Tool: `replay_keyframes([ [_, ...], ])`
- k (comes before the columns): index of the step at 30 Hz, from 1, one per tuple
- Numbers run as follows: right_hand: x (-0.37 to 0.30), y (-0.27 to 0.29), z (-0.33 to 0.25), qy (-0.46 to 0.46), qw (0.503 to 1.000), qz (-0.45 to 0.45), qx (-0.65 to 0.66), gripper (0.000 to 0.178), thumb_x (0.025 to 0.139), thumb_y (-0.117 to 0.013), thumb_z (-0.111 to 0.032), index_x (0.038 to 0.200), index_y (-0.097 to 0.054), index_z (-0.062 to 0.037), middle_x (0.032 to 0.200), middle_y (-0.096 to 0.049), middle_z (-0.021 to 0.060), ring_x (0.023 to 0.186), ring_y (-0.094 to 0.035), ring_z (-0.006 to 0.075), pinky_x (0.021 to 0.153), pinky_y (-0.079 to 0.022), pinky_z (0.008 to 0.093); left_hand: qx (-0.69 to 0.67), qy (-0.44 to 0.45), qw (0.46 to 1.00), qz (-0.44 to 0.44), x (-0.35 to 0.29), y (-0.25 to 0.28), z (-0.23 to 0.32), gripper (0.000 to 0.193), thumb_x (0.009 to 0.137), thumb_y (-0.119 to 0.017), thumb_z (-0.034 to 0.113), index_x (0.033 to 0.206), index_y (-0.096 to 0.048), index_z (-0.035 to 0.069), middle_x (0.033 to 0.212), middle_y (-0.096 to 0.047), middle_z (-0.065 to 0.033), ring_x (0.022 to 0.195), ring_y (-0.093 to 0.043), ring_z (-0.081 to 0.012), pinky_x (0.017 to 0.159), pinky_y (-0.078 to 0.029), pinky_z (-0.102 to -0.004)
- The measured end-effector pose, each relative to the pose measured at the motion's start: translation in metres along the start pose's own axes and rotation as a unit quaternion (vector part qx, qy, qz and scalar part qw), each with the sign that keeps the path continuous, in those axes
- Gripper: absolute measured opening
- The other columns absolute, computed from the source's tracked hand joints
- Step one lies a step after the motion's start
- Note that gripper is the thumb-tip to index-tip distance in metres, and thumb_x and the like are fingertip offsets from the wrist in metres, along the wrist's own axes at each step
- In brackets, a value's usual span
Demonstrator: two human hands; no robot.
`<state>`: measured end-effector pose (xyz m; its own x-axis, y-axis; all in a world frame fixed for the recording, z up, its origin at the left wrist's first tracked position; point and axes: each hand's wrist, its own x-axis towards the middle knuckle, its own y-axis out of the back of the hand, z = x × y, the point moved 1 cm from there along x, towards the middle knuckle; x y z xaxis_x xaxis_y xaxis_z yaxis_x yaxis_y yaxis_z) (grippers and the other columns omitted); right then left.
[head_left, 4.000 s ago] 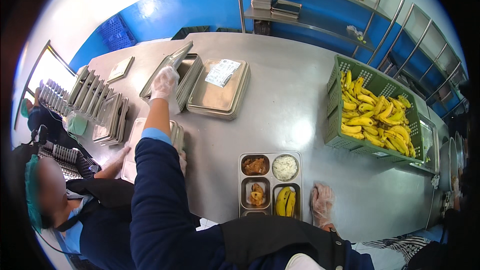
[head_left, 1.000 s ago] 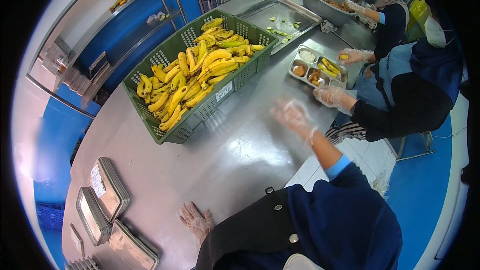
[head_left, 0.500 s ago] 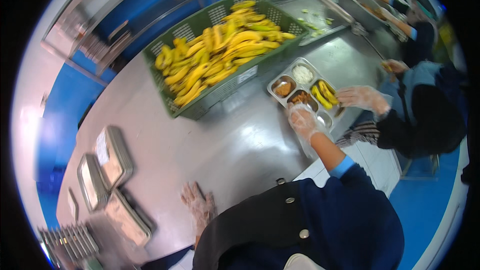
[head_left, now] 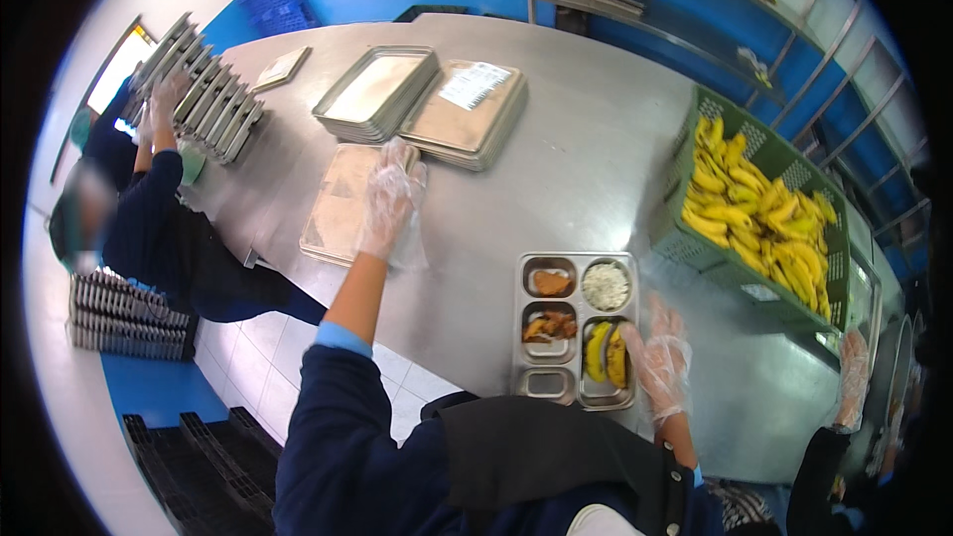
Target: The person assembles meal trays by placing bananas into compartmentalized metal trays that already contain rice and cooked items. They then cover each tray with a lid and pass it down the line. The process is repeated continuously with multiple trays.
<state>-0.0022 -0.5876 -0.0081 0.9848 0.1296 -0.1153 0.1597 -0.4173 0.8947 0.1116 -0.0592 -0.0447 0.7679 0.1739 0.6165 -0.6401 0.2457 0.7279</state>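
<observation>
Left hand (head_left: 390, 203) rests on the right edge of the nearest stack of flat metal covers (head_left: 340, 201); grip cannot be told. Right hand (head_left: 660, 362), fingers extended, lies at the right edge of the filled tray (head_left: 546, 384). Tray has moved from the co-worker's side at right to near centre, uncovered, within reach. Banana crate (head_left: 707, 263): farther right.

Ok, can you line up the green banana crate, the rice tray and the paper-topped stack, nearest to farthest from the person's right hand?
From the right hand, in the head view:
1. Rice tray, just left.
2. Green banana crate, ahead and right.
3. Paper-topped stack, farther ahead, left.
</observation>
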Motion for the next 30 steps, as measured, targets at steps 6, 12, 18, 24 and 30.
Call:
replay_keyframes([
  [6,0.019,-0.099,0.007,-0.086,0.949,-0.099,0.287,0.071,0.106,-0.058,-0.041,0.160,-0.039,0.0004,0.159,-0.045,0.0300,0.146,-0.045,0.0439,0.118,-0.040,0.0471,0.236,-0.013,0.970,-0.055,0.090,-0.016,-0.124,0.031,0.095,-0.064,0.029,0.118,-0.066,0.008,0.123,-0.072,-0.0104,0.106,-0.070,-0.0263,0.089,-0.055,-0.0406],
  [12,0.019,-0.143,-0.033,-0.033,0.965,-0.083,0.246,0.052,0.111,-0.049,-0.036,0.148,-0.053,0.0012,0.142,-0.059,0.0313,0.130,-0.058,0.0472,0.109,-0.047,0.0489,0.246,-0.058,0.949,-0.190,0.155,-0.017,-0.169,0.019,0.091,-0.061,0.028,0.096,-0.074,0.015,0.097,-0.077,-0.0112,0.089,-0.074,-0.0302,0.079,-0.058,-0.0424],
  [18,0.008,-0.137,-0.054,-0.039,0.975,-0.032,0.217,0.030,0.109,-0.051,-0.023,0.127,-0.061,-0.0012,0.115,-0.067,0.0298,0.104,-0.064,0.0505,0.087,-0.051,0.0563,0.256,-0.123,0.928,-0.239,0.167,-0.016,-0.175,0.018,0.091,-0.060,0.021,0.091,-0.073,0.008,0.087,-0.075,-0.0168,0.084,-0.075,-0.0355,0.075,-0.061,-0.0483],
  [24,0.006,-0.145,-0.064,-0.057,0.972,0.013,0.229,0.029,0.109,-0.051,-0.021,0.129,-0.059,-0.0017,0.112,-0.066,0.0295,0.101,-0.063,0.0503,0.086,-0.050,0.0562,0.290,-0.136,0.946,0.054,0.222,0.044,-0.141,0.017,0.098,-0.059,0.019,0.090,-0.063,0.005,0.075,-0.063,-0.0157,0.073,-0.070,-0.0364,0.063,-0.057,-0.0461],
  [30,0.024,-0.098,-0.090,0.070,0.986,0.121,0.094,0.049,0.110,-0.054,-0.026,0.151,-0.047,-0.0017,0.131,-0.060,0.0324,0.115,-0.058,0.0505,0.102,-0.047,0.0550,0.020,0.028,0.991,0.128,0.231,0.151,-0.062,0.023,0.102,-0.060,0.021,0.114,-0.062,0.002,0.097,-0.067,-0.0149,0.091,-0.068,-0.0368,0.081,-0.057,-0.0460],
])
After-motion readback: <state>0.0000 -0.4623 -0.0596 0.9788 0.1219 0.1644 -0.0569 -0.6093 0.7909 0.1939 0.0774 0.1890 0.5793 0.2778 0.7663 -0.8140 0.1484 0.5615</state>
